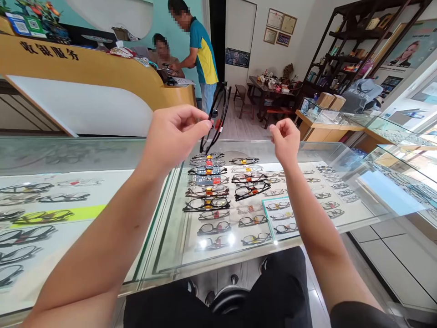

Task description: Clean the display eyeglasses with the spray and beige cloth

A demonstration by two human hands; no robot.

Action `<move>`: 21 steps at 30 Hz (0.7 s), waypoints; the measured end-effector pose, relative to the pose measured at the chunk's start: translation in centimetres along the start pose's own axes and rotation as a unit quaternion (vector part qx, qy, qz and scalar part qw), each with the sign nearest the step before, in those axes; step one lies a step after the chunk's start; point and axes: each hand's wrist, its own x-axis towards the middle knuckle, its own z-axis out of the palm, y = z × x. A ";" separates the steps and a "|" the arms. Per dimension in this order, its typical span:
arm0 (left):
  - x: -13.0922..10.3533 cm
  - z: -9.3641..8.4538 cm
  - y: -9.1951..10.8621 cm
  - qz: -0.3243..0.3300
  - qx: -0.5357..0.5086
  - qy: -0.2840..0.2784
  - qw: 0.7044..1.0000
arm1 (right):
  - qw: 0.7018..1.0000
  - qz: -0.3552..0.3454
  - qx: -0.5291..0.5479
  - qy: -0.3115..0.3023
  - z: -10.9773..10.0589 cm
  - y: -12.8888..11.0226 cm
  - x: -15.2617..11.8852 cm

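Observation:
My left hand pinches a pair of black-framed eyeglasses between thumb and fingers, raised above the glass counter. The glasses hang upright, tilted on edge, with a small red-and-white tag on them. My right hand is lifted to the right, apart from the glasses, its fingers curled together; whether anything small is in them I cannot make out. Below my hands, several eyeglasses with orange tags lie in a column, and a second column of eyeglasses lies to its right.
More eyeglasses fill the display on the left. A teal-edged tray holds several frames at right. Across the room, a standing person and another person are at a yellow counter. A dark shelf stands beyond.

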 end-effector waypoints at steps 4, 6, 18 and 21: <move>-0.6 1.2 0.1 0.010 0.051 -0.035 0.998 | 0.991 0.108 -0.073 0.003 -3.5 7.9 -2.3; -1.0 1.8 0.0 0.006 0.086 -0.055 0.995 | 0.985 0.146 -0.091 0.003 -4.8 10.6 -3.4; 4.6 10.7 -5.9 -0.021 0.358 -0.328 0.874 | 0.957 0.263 -0.111 -0.053 -4.7 17.7 -3.7; 7.4 13.7 -8.9 -0.041 0.380 -0.374 0.845 | 0.955 0.277 -0.097 -0.054 -4.6 18.2 -3.9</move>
